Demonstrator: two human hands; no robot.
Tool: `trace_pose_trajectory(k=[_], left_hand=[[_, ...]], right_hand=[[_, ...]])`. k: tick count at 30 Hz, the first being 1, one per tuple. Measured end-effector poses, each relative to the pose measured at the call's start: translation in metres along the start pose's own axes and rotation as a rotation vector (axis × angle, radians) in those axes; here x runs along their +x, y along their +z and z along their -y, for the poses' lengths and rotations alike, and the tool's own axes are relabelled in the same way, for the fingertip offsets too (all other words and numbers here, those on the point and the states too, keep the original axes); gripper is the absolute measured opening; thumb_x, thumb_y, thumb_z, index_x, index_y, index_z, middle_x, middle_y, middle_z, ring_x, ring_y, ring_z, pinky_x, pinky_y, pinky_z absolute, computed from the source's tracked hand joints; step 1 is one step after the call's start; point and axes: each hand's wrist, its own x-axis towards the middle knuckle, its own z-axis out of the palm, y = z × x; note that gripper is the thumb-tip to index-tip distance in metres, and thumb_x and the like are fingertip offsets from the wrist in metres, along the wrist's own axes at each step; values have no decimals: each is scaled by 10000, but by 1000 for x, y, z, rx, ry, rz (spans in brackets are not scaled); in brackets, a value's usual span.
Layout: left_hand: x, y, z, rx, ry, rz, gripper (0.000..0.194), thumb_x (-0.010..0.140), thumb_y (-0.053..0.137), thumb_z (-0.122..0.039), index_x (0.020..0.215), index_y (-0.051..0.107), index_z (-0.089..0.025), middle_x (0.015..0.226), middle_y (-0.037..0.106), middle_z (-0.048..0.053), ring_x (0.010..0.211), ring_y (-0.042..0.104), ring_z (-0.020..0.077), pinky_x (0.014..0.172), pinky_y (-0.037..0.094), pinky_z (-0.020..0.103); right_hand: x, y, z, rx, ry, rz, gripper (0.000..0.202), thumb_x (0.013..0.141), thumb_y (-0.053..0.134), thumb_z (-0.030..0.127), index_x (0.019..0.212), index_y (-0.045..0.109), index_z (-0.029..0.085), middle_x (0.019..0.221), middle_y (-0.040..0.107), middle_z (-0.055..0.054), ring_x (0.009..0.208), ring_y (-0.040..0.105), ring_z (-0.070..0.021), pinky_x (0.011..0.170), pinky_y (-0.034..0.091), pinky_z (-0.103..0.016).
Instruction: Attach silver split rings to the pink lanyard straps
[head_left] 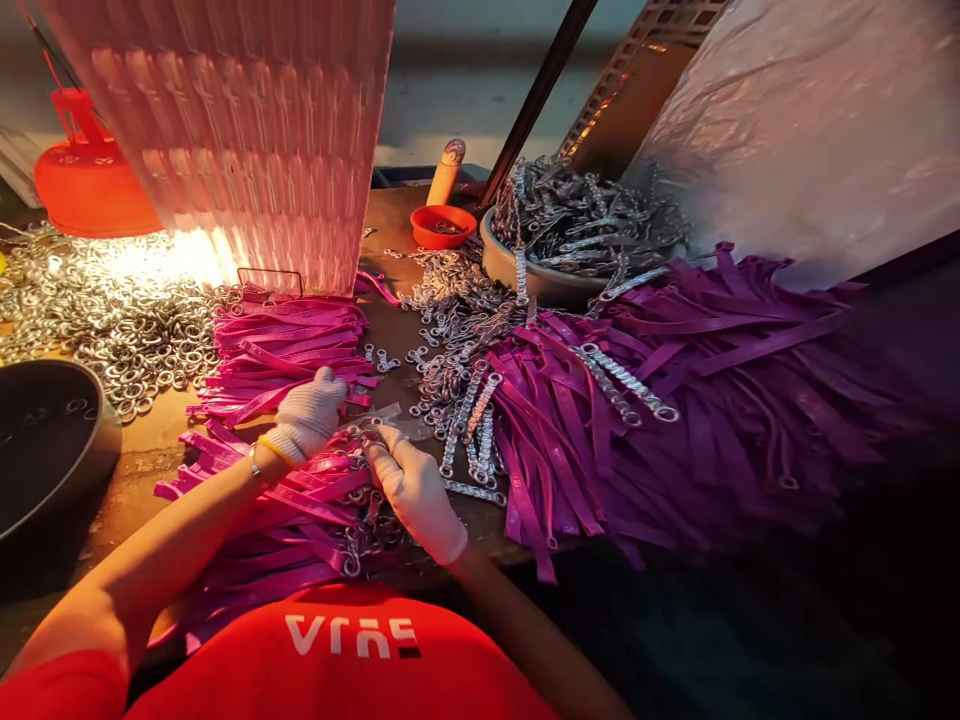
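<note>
My left hand, in a white knitted glove, is curled closed over the front of a stack of magenta straps. Whatever its fingers hold is hidden from me. Close to its right, my right hand, also gloved, pinches a small metal ring piece between thumb and fingers. Below both hands lies a second bundle of magenta straps. Metal ring links hang at the right ends of these straps.
Loose metal rings are heaped under a red lamp at left, near a dark bowl. Purple straps with metal chain ends spread to the right. Behind them stands a basin full of chains. A ribbed plastic sheet hangs above.
</note>
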Motion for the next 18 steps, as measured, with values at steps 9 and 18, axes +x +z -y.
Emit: trace_pose_trajectory(k=[9, 18], left_hand=[[-113, -26, 5, -639, -209, 153, 427, 923, 516, -552, 704, 488, -187, 434, 376, -73, 344, 282, 61, 365, 236, 188], [-125, -11, 24, -172, 91, 118, 212, 840, 623, -348, 719, 618, -174, 705, 620, 26, 665, 507, 155, 593, 398, 247]], right_hand=[[9, 19, 25, -411, -382, 114, 252, 967, 435, 168, 1121, 634, 174, 938, 712, -79, 864, 638, -206, 796, 453, -314], [-2, 23, 25, -844, -545, 233, 222, 935, 467, 141, 1071, 642, 132, 832, 663, -102, 743, 573, -221, 667, 357, -342]])
